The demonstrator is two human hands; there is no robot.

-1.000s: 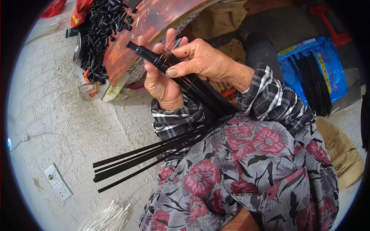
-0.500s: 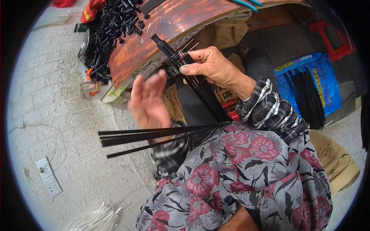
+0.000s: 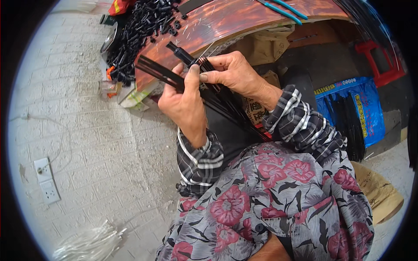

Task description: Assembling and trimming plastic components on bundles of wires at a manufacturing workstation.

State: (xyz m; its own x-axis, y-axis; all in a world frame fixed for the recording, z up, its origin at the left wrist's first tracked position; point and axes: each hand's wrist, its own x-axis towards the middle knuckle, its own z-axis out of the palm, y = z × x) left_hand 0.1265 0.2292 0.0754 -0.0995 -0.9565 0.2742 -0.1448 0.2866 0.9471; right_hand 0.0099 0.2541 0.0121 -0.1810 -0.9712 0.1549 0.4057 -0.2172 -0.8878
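My right hand (image 3: 244, 79) pinches what looks like an umbrella frame (image 3: 183, 54), near the hub where its thin black ribs gather. The frame slants from the black tube end at upper left down to my lap. My left hand (image 3: 185, 106) is closed round several black ribs (image 3: 157, 72), which poke out past its fingers to the upper left. Its thumb lies along the frame just beside my right fingertips. A thin silvery wire stands out by the hub. My fingers hide how the ribs join there.
A wood-topped table (image 3: 213, 21) carries a heap of small black plastic parts (image 3: 139, 39) and blue-handled pliers (image 3: 283, 11). More black rods (image 3: 346, 122) lie on a blue bag (image 3: 370, 108) at right, near a red plastic frame (image 3: 383, 65). Clear strands (image 3: 93, 243) lie lower left.
My left hand has risen from open to close round the loose ribs. Those ribs have swung from pointing left over my lap up alongside the tube. My right hand keeps its hold.
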